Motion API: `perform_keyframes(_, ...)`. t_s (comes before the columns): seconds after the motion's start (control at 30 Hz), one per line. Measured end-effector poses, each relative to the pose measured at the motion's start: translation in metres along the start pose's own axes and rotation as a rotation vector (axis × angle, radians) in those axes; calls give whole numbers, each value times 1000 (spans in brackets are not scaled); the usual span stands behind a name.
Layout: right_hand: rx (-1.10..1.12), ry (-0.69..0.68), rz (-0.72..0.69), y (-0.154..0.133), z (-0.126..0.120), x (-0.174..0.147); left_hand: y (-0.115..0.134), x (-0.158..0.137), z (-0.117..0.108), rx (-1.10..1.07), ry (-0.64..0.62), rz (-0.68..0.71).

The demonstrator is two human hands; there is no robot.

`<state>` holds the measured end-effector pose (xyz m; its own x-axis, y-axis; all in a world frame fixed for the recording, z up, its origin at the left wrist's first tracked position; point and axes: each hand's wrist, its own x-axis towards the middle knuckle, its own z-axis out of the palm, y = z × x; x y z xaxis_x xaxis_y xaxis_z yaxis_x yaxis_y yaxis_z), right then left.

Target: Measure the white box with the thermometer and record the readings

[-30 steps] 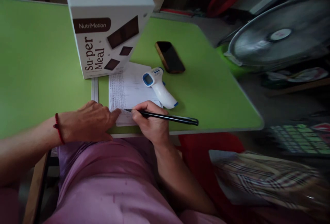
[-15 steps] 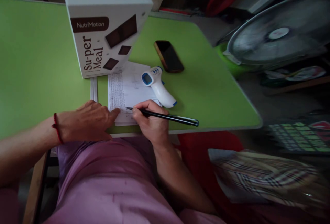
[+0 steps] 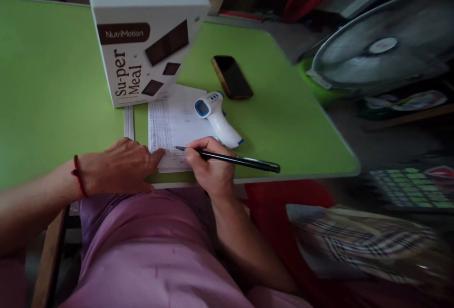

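Tabletop (image 3: 291, 123) spreads rightward beyond right hand (image 3: 217, 171) holding pen (image 3: 253, 162) near front edge (image 3: 301, 179).

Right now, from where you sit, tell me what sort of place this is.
Likely an indoor room, perhaps in a home: a green table, a large fan and a phone.

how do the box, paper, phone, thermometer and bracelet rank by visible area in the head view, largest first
1. Box
2. Paper, partly covered
3. Thermometer and phone: too alike to rank
4. Bracelet
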<state>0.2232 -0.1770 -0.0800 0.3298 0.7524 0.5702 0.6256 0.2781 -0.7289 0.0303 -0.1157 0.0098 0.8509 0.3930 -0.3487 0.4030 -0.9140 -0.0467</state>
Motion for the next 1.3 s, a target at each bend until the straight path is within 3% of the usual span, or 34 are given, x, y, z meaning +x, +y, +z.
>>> perform_keyframes(0.7, -5, -72, -13, 2, 0, 1, 0, 1, 2, 2, 3, 6)
perform_keyframes(0.83, 8, -40, -49, 2, 1, 0, 1, 0, 0, -8, -9, -4)
perform_keyframes(1.03, -2, 141, -99, 1, 0, -4, 1, 1, 1, -16, -15, -12)
perform_keyframes(1.3, -88, 142, -257, 3, -11, -1, 2, 0, -5, -62, -54, -25)
